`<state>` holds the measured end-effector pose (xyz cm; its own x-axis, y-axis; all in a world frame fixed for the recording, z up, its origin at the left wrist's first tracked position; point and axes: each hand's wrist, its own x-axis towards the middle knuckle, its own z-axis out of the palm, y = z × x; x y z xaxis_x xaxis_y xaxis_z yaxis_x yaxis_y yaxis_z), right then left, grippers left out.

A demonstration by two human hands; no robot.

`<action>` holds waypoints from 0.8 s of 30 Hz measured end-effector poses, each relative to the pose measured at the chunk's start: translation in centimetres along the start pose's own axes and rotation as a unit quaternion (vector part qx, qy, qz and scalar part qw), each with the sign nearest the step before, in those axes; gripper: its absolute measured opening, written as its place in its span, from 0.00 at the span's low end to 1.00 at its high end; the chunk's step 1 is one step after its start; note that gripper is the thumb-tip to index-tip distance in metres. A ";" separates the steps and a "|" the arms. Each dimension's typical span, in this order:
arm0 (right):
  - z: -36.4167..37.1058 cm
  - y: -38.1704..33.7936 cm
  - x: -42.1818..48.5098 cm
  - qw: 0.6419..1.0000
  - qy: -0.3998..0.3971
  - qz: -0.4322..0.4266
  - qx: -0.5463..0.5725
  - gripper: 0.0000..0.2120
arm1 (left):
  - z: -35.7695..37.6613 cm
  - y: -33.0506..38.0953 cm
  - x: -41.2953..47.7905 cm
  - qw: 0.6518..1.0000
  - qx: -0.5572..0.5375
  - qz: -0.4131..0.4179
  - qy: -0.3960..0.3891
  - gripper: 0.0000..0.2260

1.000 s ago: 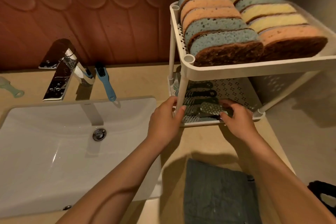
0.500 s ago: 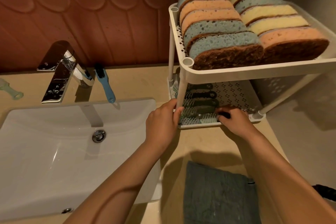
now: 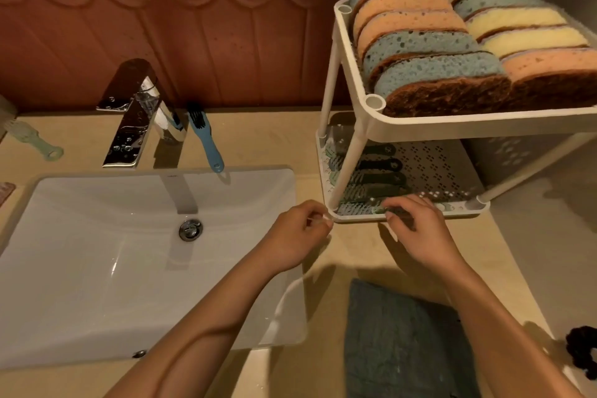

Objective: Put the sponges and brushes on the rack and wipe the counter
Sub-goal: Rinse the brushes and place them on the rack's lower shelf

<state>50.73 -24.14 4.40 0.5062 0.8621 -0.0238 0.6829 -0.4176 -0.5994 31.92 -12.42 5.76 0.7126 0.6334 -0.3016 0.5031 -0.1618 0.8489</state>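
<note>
Left hand (image 3: 295, 236) now off rack post (image 3: 350, 168)

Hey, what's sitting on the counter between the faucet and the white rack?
In the head view, a blue-handled brush lies close beside the faucet; the rest of the counter up to the rack is bare.

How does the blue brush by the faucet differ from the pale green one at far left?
The blue brush has dark bristles; the pale green brush is light all over. The blue brush lies just right of the faucet, the green one far left. Both lie on the counter, off the rack, with holed handle ends.
</note>
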 end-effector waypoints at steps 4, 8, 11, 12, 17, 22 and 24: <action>2.1 -4.5 -2.0 0.996 -0.046 0.000 0.072 0.06 | -2.1 -2.8 -2.5 0.998 0.001 -0.027 -0.050 0.12; 5.7 -8.7 -2.9 0.981 -0.129 0.057 0.137 0.06 | -5.2 -5.9 -5.5 0.998 0.008 -0.055 -0.043 0.13; 8.8 -11.7 -3.7 0.981 -0.164 0.005 0.102 0.05 | -8.0 -8.7 -7.8 0.996 -0.020 -0.088 -0.011 0.13; 10.6 -13.2 -3.8 0.981 -0.172 -0.035 0.087 0.05 | -9.5 -10.2 -9.0 0.995 -0.028 -0.099 0.007 0.13; 15.5 -19.2 -4.9 0.966 -0.234 -0.084 0.076 0.07 | -14.8 -15.3 -13.2 0.986 -0.041 -0.146 0.065 0.12; 20.5 -24.6 -4.8 0.948 -0.288 -0.107 0.081 0.05 | -20.6 -20.3 -16.9 0.963 -0.026 -0.175 0.203 0.13; 22.0 -26.3 -4.3 0.943 -0.303 -0.125 0.062 0.06 | -22.6 -21.8 -17.7 0.946 -0.015 -0.190 0.261 0.13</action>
<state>19.00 -10.56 2.68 -0.0818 0.9507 -0.2991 0.6559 -0.1746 -0.7344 -2.70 -2.95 2.40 0.1407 0.9298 -0.3401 0.6547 0.1703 0.7364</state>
